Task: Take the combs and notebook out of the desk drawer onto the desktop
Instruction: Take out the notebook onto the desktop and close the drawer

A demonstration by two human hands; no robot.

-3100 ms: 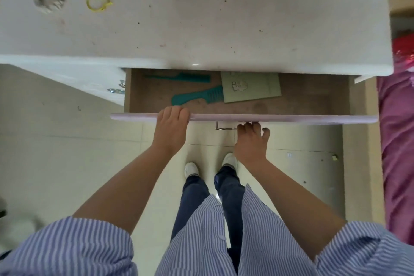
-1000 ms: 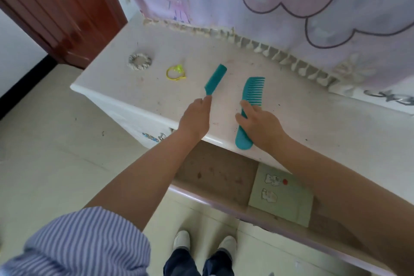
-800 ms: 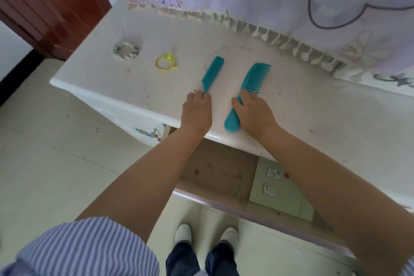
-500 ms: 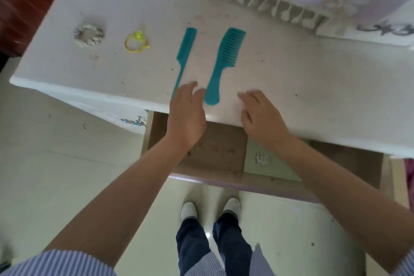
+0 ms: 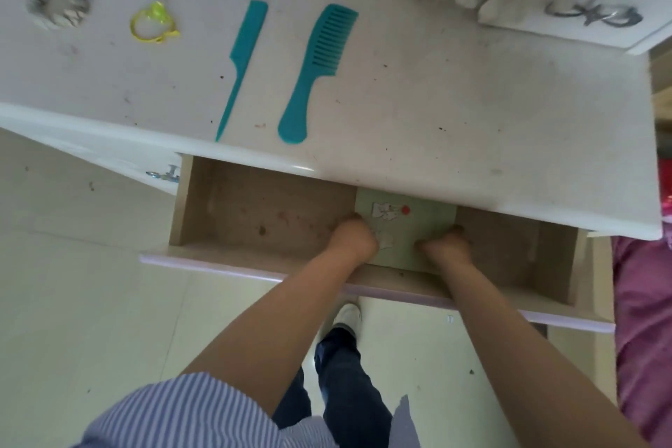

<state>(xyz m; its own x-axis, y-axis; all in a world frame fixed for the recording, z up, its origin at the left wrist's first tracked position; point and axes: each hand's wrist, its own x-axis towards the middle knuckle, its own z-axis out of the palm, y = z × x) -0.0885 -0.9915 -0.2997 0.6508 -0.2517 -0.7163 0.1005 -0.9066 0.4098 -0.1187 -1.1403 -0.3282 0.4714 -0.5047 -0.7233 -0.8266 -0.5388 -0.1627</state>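
Down in the open drawer [image 5: 254,215], both hands reach to the pale green notebook [image 5: 418,225], which lies flat on the drawer floor under the desktop's [image 5: 472,120] front edge. The left hand [image 5: 354,242] curls at the notebook's left side and the right hand [image 5: 445,247] at its right side, fingers bent against its edges; whether either has it gripped cannot be told. Above the drawer on the desktop lie the tail comb [image 5: 242,64] and, just beside it, the wide-tooth comb [image 5: 316,69], both teal.
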